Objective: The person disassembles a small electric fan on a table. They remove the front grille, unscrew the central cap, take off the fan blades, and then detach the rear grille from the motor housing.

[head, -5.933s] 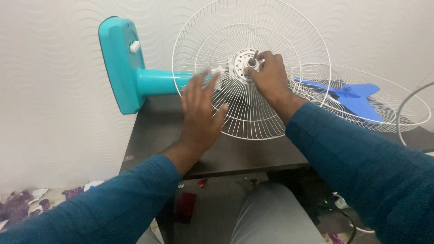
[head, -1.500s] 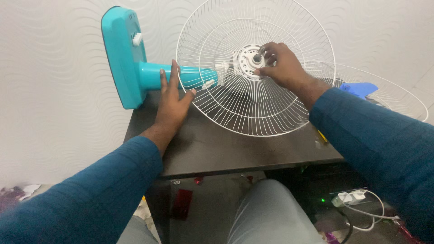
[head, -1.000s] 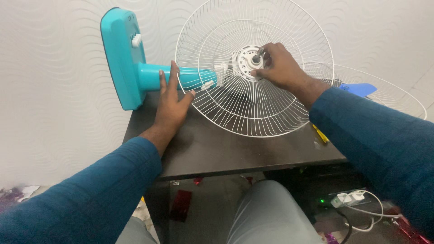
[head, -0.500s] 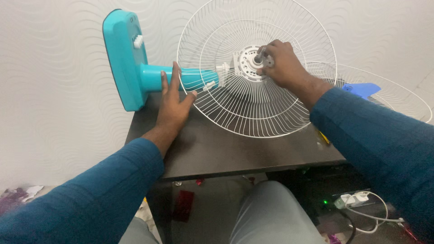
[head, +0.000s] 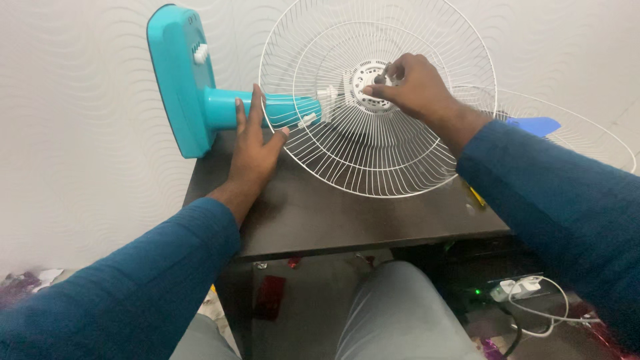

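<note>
White wire fan guard (head: 373, 143) lies tipped on the dark table (head: 347, 220), its hub (head: 369, 85) raised. Right hand (head: 413, 90) pinches the hub's centre shaft. Left hand (head: 253, 150), fingers spread, presses the teal fan neck (head: 267, 110) just left of the guard. Guard likely light, springy, easily bent; best held at hub or rim.

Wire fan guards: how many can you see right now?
2. One wire guard is mounted on the teal fan lying on the dark table, with the right hand at its hub. A second guard lies behind the right arm, partly hidden.
</note>
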